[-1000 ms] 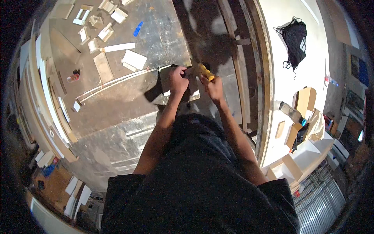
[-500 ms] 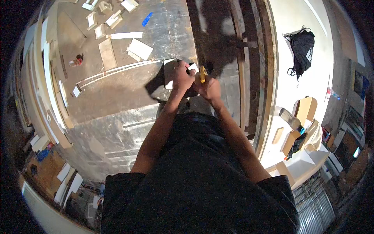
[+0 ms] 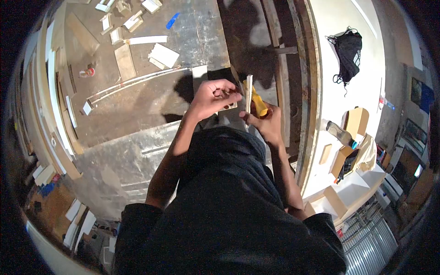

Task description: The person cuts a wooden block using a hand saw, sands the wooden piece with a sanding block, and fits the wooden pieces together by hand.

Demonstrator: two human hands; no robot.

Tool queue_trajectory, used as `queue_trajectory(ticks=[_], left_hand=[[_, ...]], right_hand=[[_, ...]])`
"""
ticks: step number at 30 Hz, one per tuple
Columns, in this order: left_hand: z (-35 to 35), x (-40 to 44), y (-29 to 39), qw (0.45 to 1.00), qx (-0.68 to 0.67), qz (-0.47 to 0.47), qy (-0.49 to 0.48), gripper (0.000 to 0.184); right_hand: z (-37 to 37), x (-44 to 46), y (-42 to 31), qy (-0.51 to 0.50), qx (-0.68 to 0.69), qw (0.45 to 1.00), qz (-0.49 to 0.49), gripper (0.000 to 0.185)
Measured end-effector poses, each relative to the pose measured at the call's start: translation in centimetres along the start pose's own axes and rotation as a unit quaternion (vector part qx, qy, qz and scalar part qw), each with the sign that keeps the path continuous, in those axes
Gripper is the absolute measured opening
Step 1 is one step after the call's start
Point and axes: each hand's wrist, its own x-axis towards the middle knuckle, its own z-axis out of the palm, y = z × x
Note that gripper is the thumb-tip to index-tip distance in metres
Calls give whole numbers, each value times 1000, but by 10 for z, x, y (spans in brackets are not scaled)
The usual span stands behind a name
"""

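Observation:
My right hand is closed around a yellow-handled tool, whose exact kind I cannot make out. The same hand holds a thin, pale strip of board upright, edge toward me, with the thumb at its lower end. Just left of the strip is my left hand, its fingers bent and apart from the thumb, with nothing visible between them. The fingertips are close to the strip; whether they touch it I cannot tell. Below the hands, part of a pale piece shows beside the dark shirt.
Several small white-and-wood blocks lie on the worn bench top, along with a blue piece and a white panel. Right of a dark gap, a white surface holds black cloth, a bottle and an open-topped box.
My hands have moved apart and closer to my body. My right hand has shifted right with the tool and raised the strip on edge; my left fingers have opened.

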Motion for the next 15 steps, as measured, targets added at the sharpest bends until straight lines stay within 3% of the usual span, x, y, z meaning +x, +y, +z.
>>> queue_trajectory(ticks=[2,4,8,12,14,15], left_hand=[[6,-6,14,1000,8,19,-19,29],[14,-16,34,990,49,120,-49,24],[18,-34,55,987,96,118,-45,21],[12,-53,64,966,170,191,29,24],[4,-59,59,970,156,182,35,21],[0,-58,43,972,90,203,80,21]], right_hand=[[3,-12,4,9,21,1000,-18,27],[8,-27,-8,-10,25,999,-42,31],[25,-46,-5,32,20,994,-105,37],[39,-62,-10,85,-25,993,-78,42],[42,-66,-5,88,-73,988,-104,40],[46,-63,8,109,-6,981,-159,37]])
